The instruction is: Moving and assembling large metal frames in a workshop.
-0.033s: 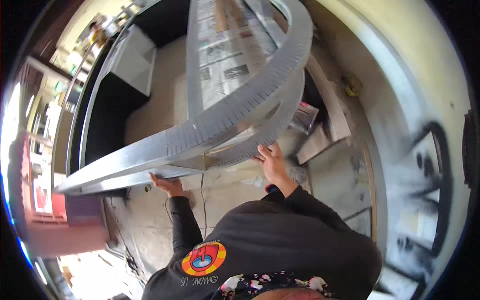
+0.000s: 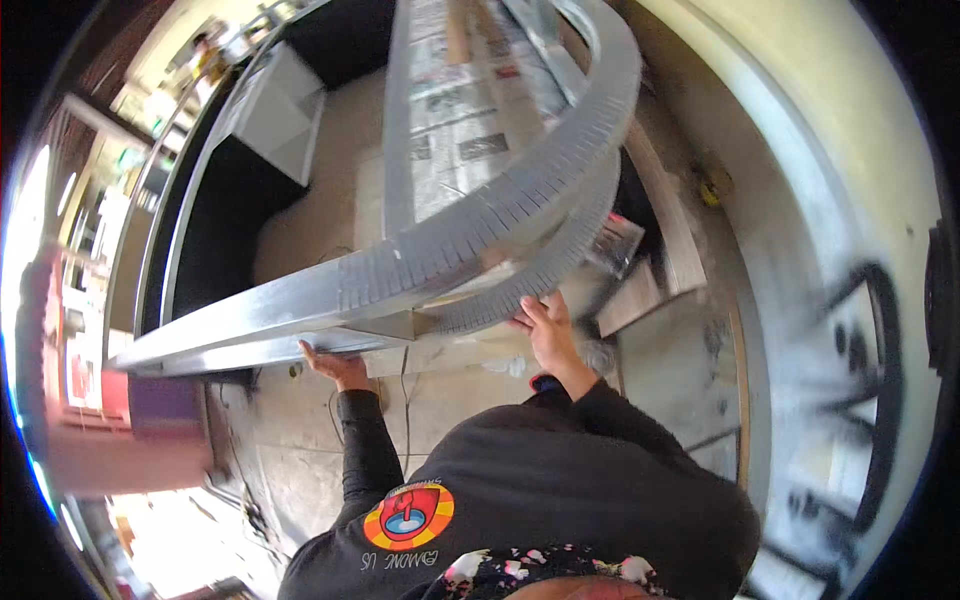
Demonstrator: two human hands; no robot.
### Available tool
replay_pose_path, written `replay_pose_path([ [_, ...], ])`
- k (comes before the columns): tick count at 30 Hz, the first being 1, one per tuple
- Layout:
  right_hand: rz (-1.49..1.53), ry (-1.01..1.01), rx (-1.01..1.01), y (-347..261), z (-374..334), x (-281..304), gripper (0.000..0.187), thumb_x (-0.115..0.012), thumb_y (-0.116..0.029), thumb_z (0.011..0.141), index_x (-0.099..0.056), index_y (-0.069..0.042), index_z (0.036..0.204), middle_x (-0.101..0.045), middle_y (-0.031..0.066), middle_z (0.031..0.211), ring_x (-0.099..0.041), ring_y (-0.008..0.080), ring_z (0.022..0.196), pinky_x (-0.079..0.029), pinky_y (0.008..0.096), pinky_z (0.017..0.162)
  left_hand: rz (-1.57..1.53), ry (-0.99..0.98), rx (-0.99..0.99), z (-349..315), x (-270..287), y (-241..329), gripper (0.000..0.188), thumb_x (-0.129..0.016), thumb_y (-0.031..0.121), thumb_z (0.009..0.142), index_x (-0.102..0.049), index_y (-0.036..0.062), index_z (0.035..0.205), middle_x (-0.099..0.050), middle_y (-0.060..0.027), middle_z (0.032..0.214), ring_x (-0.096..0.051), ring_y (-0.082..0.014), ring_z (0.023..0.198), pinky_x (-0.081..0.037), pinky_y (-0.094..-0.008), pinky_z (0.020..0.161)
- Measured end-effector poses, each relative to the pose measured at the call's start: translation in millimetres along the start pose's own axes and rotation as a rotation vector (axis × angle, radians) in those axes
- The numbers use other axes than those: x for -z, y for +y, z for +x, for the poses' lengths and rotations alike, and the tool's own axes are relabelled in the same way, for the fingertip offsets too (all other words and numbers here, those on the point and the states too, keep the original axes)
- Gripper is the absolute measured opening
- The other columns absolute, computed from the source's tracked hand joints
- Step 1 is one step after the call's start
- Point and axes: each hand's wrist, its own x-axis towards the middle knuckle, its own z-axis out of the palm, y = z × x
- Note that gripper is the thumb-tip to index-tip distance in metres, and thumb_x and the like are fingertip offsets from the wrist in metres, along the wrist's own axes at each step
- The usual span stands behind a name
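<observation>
The metal frame [image 2: 462, 240] is running left and curving far right, right hand [image 2: 552, 345] fingers gripping, left hand [image 2: 343, 370] touching, its finger closure unclear.

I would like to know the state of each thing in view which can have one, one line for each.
Left hand: touching the silver frame from below; grip partly hidden.
Right hand: touching the frame's curved lower edge; grip partly hidden.
Silver frame: bent round at one end, many short lines across the bend.
Newspaper sheets: spread out.
</observation>
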Motion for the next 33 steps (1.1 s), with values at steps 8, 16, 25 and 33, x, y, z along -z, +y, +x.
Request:
replay_pose_path([
  [8, -0.282, -0.346, -0.185, -19, 16, 47, 0.066, -0.069, -0.025, 0.087, -0.031, -0.007, 0.137, -0.057, 0.0178, 0.119, -0.060, 0.0280, 0.106, -0.049, 0.0377, 0.087, 0.101, 0.127, 0.199, -10, 59, -26, 0.078, -0.050, 0.065, 0.086, -0.032, 0.0143, 0.142, -0.039, -0.0142, 0.139, -0.046, -0.0327, 0.120, -0.034, -0.0499, 0.103],
  [16, -1.261, -0.773, -0.323, 25, 48, 65, 0.043, -0.067, -0.031, 0.085, -0.059, 0.002, 0.112, -0.068, 0.0191, 0.103, -0.065, 0.0304, 0.097, -0.050, 0.0378, 0.083, 0.848, 0.479, 1.114, -201, 339, -81, 0.045, -0.059, 0.045, 0.088, -0.051, 0.0114, 0.118, -0.060, -0.0096, 0.109, -0.063, -0.0256, 0.089, -0.049, -0.0419, 0.068],
  [25, -1.152, -1.211, -0.538, 126, 56, 12, 0.021, -0.045, -0.005, 0.085, -0.065, 0.002, 0.089, -0.069, 0.0121, 0.097, -0.065, 0.0208, 0.088, -0.051, 0.0329, 0.079, 0.494, 0.839, 1.005, -337, 375, -70, 0.052, -0.057, 0.043, 0.089, -0.045, 0.0126, 0.130, -0.052, -0.0091, 0.131, -0.059, -0.0267, 0.109, -0.047, -0.0451, 0.082],
  [33, -1.228, -1.471, -0.650, 239, 26, -152, 0.026, -0.048, -0.020, 0.097, -0.062, 0.001, 0.101, -0.066, 0.0090, 0.094, -0.064, 0.0161, 0.084, -0.051, 0.0293, 0.078, 0.268, 0.949, 0.764, -298, 432, -68, 0.045, -0.063, 0.037, 0.087, -0.051, 0.0144, 0.123, -0.059, -0.0057, 0.098, -0.063, -0.0228, 0.083, -0.047, -0.0430, 0.074],
])
